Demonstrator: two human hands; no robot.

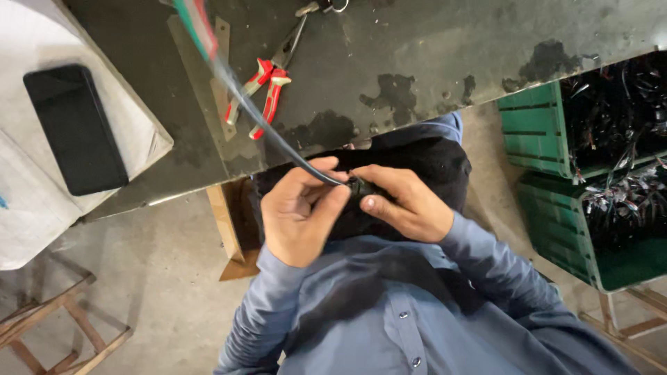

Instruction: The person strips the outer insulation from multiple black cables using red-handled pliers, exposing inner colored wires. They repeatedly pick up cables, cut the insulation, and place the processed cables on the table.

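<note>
the left hand (300,215) is curled around a thin dark cable (278,142), its grip pinching the cable between thumb and fingers just short of the cable's end. the right hand (403,205) sits touching the left, its grip clenched on a small black connector (360,186) at the tip of that cable, thumb pressed along the underside. both hands are held over a black cloth (431,163) lying across the person's lap, just below the edge of the counter (417,48).

from the connector, the cable runs up and away over the counter edge, crossing the worn, dark counter surface toward its far side, where it blurs into a red and green strand (198,24) close to the camera. beside the cable on the counter lie pliers with red handles (260,94), the handles pointing toward the hands and the jaws pointing away. a flat metal strip (221,69) lies on the other side of the cable from the pliers.

further from the connector, past the strip, a black phone (76,128) rests face up on a white cloth-covered surface (132,118). on the opposite side of the hands, two green plastic crates (549,139) stand stacked beside the counter, filled with tangled black wires (618,97). below the phone, a wooden stool frame (62,326) stands on the concrete floor (167,278). the person wears a blue buttoned shirt (389,312).
</note>
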